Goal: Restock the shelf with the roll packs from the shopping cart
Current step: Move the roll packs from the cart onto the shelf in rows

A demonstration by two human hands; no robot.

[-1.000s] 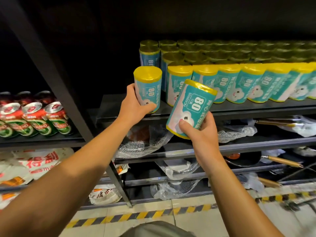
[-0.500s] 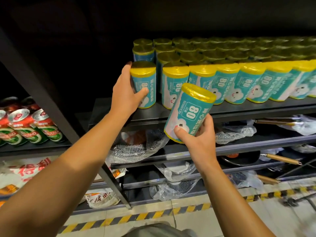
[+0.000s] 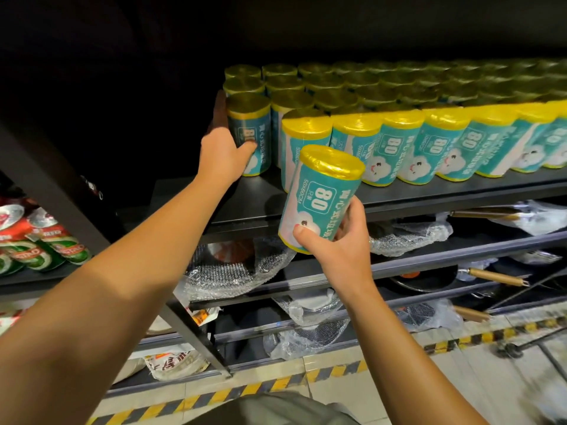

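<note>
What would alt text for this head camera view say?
A left hand sets a teal roll pack upright on a dark shelf beside rows of matching packs, while the right hand holds another pack tilted in front.

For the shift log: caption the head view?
Left hand sets one roll pack on the shelf; right hand holds another.

Left arm stretched far forward and up, left hand (image 3: 222,154) wrapped around upright cylinder, thumb in front, fingers (image 3: 219,108) behind it. Right arm bent, lower and nearer; right hand (image 3: 336,250) cupping tilted cylinder from below, thumb across front.
</note>
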